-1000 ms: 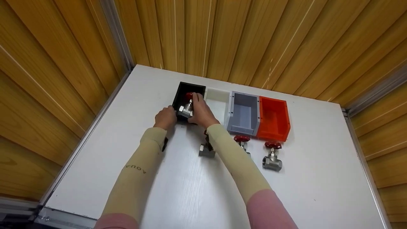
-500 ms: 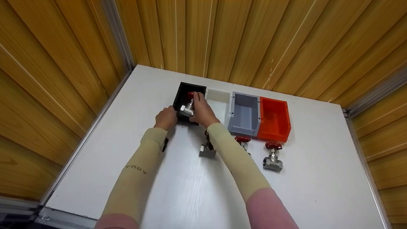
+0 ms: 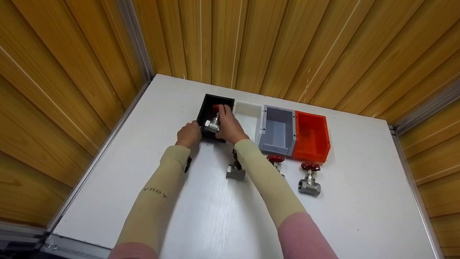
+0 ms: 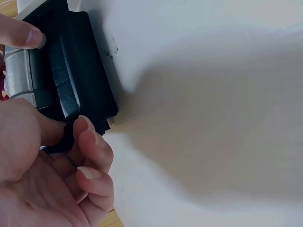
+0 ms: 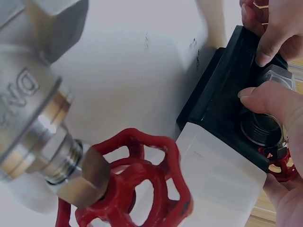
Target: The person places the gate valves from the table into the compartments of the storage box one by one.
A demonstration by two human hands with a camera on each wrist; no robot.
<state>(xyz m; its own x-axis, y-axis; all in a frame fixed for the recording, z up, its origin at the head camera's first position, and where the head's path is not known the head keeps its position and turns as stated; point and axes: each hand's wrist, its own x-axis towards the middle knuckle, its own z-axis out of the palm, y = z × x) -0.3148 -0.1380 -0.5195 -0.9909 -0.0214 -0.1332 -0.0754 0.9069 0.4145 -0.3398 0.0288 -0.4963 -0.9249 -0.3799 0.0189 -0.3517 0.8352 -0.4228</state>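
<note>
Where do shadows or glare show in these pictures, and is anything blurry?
Left wrist view: a broad, soft-edged shadow spreads over the white tabletop beside the left hand; right wrist view: the near valve looms large, its lettered body slightly soft, its metal collar glinting; head view: the black bin looks very dark inside.

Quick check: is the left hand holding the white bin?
No, the left hand pinches the rim of the black bin, not the white bin beside it.

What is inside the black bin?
Inside the black bin: a metal valve with a red handwheel, gripped by the right hand. That hand hides part of the valve; what lies beneath is covered.
</note>
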